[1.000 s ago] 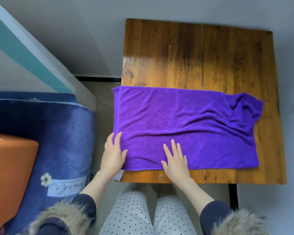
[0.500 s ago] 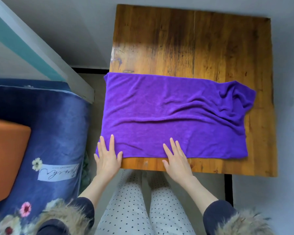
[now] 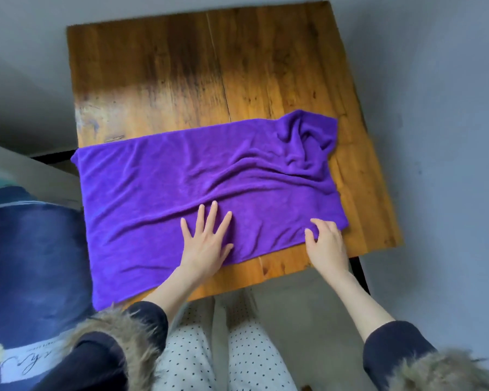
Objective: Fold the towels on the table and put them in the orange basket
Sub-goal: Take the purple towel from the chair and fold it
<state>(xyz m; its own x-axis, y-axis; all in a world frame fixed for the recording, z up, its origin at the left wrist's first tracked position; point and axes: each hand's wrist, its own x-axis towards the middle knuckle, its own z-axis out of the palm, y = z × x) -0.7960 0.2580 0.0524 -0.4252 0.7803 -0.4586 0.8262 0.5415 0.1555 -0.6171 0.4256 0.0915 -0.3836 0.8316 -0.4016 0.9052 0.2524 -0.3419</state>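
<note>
Here, in the head view, the purple towel [image 3: 209, 193] lies spread across the near half of the wooden table [image 3: 209, 66], bunched up at its 2 o'clock corner, with the left hand [image 3: 206, 244] pressing flat, fingers straight, near 6 o'clock. The right hand [image 3: 325, 244] has curled fingers pinching the towel's edge at 4 o'clock. No fold looks done yet, no orange basket shows, and the blue blanket [image 3: 31, 263] at 8 o'clock has a white label [image 3: 23, 365] with curly writing I cannot read.

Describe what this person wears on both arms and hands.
Both hands, left hand and right hand, are bare: no gloves, and no rings or watch visible. The forearms are uncovered. Each arm has a dark navy sleeve pushed up toward the elbow, left sleeve and right sleeve, with shaggy brown-grey fur trim below.
</note>
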